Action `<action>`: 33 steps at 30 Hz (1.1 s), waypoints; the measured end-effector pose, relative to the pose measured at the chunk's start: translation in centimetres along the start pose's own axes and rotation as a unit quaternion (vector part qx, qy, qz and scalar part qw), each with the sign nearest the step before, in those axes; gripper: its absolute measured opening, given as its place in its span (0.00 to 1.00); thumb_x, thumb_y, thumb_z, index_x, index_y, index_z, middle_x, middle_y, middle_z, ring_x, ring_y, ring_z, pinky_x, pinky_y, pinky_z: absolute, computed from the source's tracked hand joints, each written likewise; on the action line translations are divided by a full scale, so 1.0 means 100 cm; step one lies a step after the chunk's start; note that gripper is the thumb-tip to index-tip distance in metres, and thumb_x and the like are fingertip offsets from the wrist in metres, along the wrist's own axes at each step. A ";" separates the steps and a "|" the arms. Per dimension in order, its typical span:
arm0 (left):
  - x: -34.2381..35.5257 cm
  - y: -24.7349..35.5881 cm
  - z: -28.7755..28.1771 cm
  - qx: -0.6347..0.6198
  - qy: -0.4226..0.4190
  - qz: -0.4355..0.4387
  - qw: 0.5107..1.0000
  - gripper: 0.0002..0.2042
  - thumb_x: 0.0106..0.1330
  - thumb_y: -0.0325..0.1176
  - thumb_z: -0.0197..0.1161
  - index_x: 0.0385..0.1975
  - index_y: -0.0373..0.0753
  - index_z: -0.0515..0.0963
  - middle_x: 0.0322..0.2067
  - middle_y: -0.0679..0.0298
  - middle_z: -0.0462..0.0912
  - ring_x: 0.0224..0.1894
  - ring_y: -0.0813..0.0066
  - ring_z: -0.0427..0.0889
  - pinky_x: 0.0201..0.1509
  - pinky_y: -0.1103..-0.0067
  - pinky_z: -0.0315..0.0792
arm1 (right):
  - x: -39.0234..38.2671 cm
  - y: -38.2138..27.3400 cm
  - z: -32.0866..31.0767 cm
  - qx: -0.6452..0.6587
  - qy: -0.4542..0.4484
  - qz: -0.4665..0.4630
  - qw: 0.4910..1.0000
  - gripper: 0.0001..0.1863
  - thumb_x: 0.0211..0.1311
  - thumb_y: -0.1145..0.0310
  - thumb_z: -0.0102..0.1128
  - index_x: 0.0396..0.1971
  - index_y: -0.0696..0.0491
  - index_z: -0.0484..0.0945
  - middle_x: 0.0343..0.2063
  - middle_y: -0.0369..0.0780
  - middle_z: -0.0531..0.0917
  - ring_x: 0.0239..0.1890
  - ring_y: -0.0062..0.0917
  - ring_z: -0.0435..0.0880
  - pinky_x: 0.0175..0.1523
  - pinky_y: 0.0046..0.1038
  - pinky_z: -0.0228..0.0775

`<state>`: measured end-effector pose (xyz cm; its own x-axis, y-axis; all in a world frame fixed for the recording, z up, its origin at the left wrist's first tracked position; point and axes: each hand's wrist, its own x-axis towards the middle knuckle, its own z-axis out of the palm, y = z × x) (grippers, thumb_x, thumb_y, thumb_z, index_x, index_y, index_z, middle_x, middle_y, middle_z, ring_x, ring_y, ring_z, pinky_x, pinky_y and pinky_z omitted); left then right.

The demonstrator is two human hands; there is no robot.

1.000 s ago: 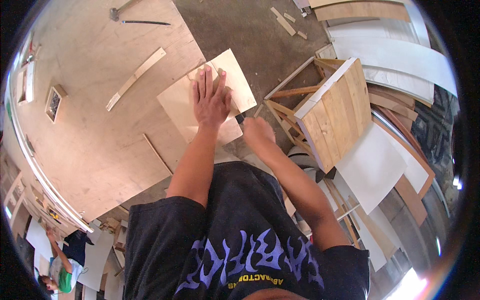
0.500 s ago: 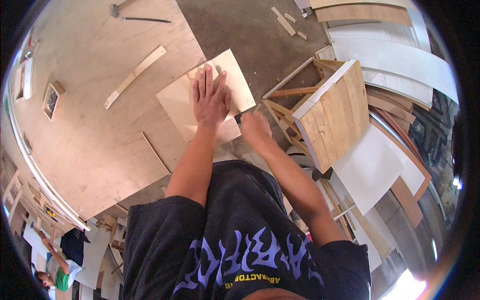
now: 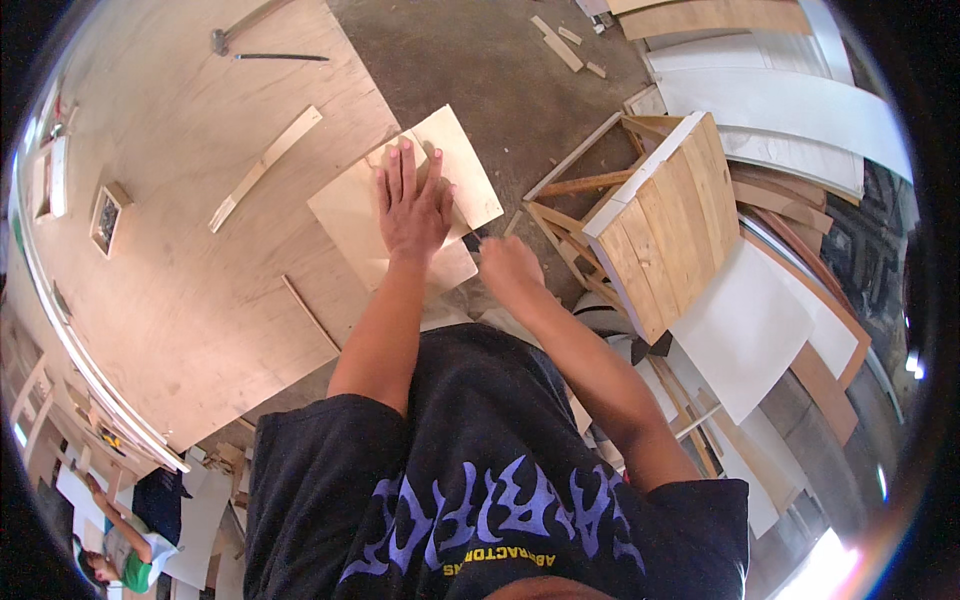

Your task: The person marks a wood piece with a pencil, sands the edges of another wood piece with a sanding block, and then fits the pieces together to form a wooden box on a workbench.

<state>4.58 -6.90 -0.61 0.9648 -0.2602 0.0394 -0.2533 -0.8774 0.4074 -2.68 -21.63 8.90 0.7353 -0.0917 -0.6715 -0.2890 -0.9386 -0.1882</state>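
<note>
Left hand (image 3: 413, 215) lies flat, fingers spread, pressing on pale board (image 3: 345, 215); grips nothing. Right hand (image 3: 511, 270) is clenched around a dark tool (image 3: 474, 242), mostly hidden, at the board's near right edge; can't tell the tool's type. Board sits at the right edge of the table (image 3: 180, 330), partly overhanging. Upper right part looks like a separate piece; can't tell whether it's joined.

Containers: small open wooden box (image 3: 121, 194) on the left of the table, well apart from the hands. Dark small stuff (image 3: 104, 218) inside, too small to identify. Second box (image 3: 59, 180) near the table's far left side, pale-walled; can't make out its contents.

Also on the table: hammer (image 3: 220, 42) and black bar (image 3: 282, 57) at the far end, strip (image 3: 265, 168) between small box and board, thin stick (image 3: 310, 315) nearer the person. Slatted wooden stand (image 3: 670, 225) on the floor to the right, tipped on its side.
</note>
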 end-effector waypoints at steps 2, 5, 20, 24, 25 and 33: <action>0.000 0.003 -0.004 0.016 -0.014 -0.008 1.000 0.30 0.77 0.54 0.56 0.78 0.59 0.64 0.82 0.55 0.51 0.84 0.54 0.47 0.85 0.54 0.41 | 0.015 -0.009 -0.001 0.002 -0.027 0.030 0.999 0.16 0.70 0.67 0.52 0.41 0.62 0.86 0.40 0.59 0.87 0.46 0.56 0.89 0.51 0.54 0.82; -0.001 -0.001 -0.003 -0.013 0.003 -0.004 1.000 0.30 0.77 0.54 0.55 0.78 0.60 0.64 0.82 0.56 0.50 0.84 0.55 0.46 0.85 0.55 0.40 | -0.002 -0.014 -0.012 0.028 -0.040 0.059 0.997 0.16 0.69 0.68 0.52 0.42 0.61 0.87 0.43 0.60 0.87 0.48 0.55 0.89 0.54 0.53 0.81; -0.001 0.003 -0.005 -0.001 0.022 0.000 1.000 0.29 0.77 0.53 0.54 0.76 0.55 0.68 0.81 0.54 0.54 0.83 0.54 0.49 0.85 0.55 0.42 | -0.009 0.067 0.066 0.134 0.062 0.020 0.989 0.15 0.69 0.59 0.61 0.39 0.56 0.87 0.37 0.54 0.88 0.44 0.50 0.89 0.54 0.50 0.78; -0.008 -0.006 -0.005 -0.072 0.062 -0.010 0.995 0.30 0.75 0.49 0.58 0.76 0.49 0.68 0.80 0.50 0.55 0.82 0.49 0.52 0.84 0.54 0.45 | -0.012 0.061 0.046 0.261 0.104 0.089 0.956 0.20 0.67 0.51 0.66 0.43 0.55 0.87 0.39 0.51 0.89 0.45 0.46 0.89 0.55 0.45 0.78; -0.010 -0.008 -0.006 -0.103 0.075 -0.013 0.992 0.30 0.75 0.48 0.60 0.75 0.48 0.69 0.80 0.49 0.56 0.81 0.47 0.53 0.83 0.54 0.46 | -0.008 0.059 0.041 0.275 0.109 0.078 0.952 0.21 0.66 0.50 0.66 0.44 0.54 0.87 0.40 0.50 0.90 0.46 0.45 0.89 0.55 0.44 0.78; -0.101 -0.036 -0.026 -0.089 0.155 -0.277 0.944 0.41 0.65 0.44 0.73 0.77 0.41 0.62 0.76 0.42 0.59 0.79 0.44 0.57 0.81 0.58 0.53 | 0.051 0.022 0.043 0.337 0.089 -0.004 0.937 0.22 0.64 0.53 0.69 0.50 0.53 0.87 0.44 0.44 0.92 0.49 0.32 0.91 0.56 0.34 0.78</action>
<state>-4.05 -0.07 -0.08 0.9277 0.3723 0.0290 0.2849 -0.7557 0.5897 -2.18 -22.74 1.96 0.8126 -0.1952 -0.5491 -0.5601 -0.5219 -0.6434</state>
